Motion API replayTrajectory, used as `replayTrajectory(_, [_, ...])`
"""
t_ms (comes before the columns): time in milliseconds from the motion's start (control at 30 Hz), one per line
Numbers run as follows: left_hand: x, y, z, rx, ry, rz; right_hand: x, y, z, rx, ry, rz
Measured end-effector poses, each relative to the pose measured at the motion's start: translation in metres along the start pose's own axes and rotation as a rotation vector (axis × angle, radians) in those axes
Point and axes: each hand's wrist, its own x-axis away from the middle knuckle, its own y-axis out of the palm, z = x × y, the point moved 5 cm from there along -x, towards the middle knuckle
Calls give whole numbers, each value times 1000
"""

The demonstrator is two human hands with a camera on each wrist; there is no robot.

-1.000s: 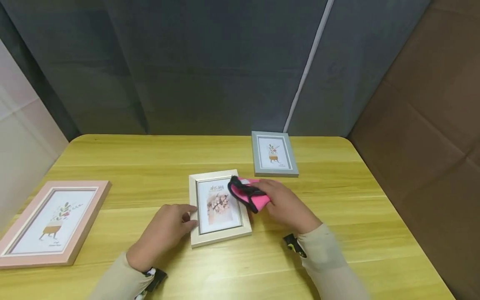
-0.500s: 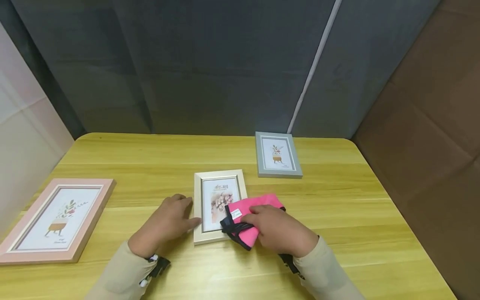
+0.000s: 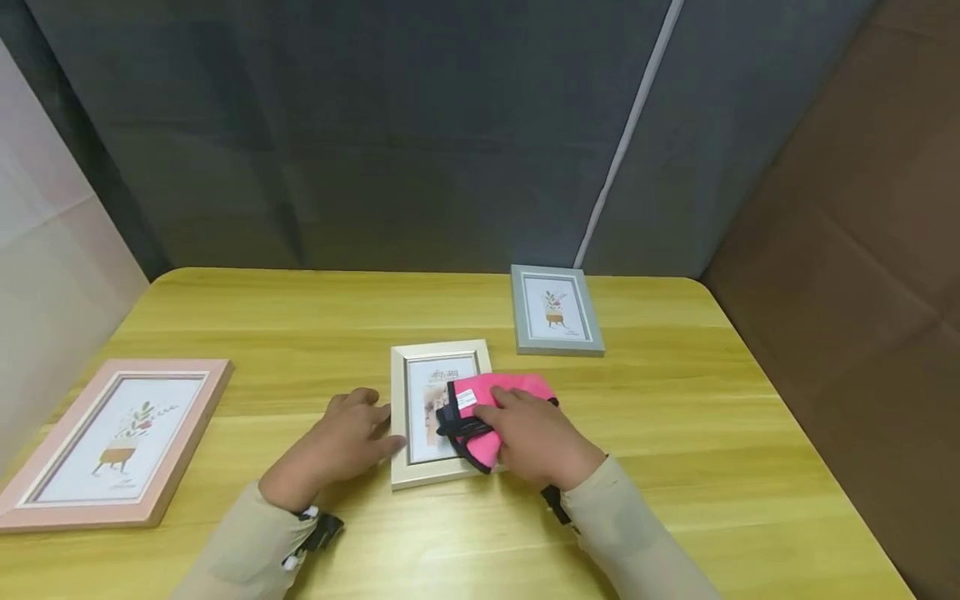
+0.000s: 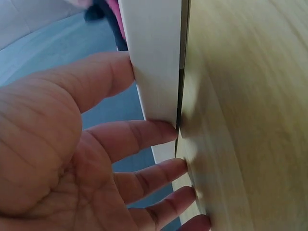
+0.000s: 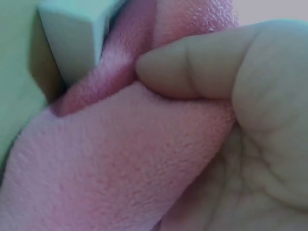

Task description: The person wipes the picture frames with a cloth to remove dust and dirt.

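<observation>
A cream photo frame (image 3: 401, 450) with a flower picture lies face up on the wooden table. My left hand (image 3: 330, 454) is at its left side. In the left wrist view, the thumb (image 4: 103, 77) touches the frame's front edge and the index finger lies across its side; the other fingers extend towards the tabletop. My right hand (image 3: 536, 437) grips a folded pink cloth (image 3: 517, 385) with black trim and a white label. That cloth covers the frame's right part, hiding some of the picture. In the right wrist view, the thumb presses into a fold of fuzzy pink cloth (image 5: 110, 154).
A larger pink photo frame (image 3: 146, 508) lies at the table's left. Near the back edge is a grey-blue photo frame (image 3: 558, 344). Dark fabric (image 3: 375, 133) hangs behind the table, and a brown panel (image 3: 862, 275) rises at the right.
The right hand and cloth have moved from the frame's upper right corner down over its lower right, then slightly up again. The left hand stays at the left edge, its fingers shifted slightly.
</observation>
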Motion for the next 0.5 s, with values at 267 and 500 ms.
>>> replayTrajectory(267, [-5,-3,1,-40,51,2,-49,-9,22,-143,90,44])
replayTrajectory(500, [-4,1,2,-13,62,-12,-12,-7,14,-108,-23,-16])
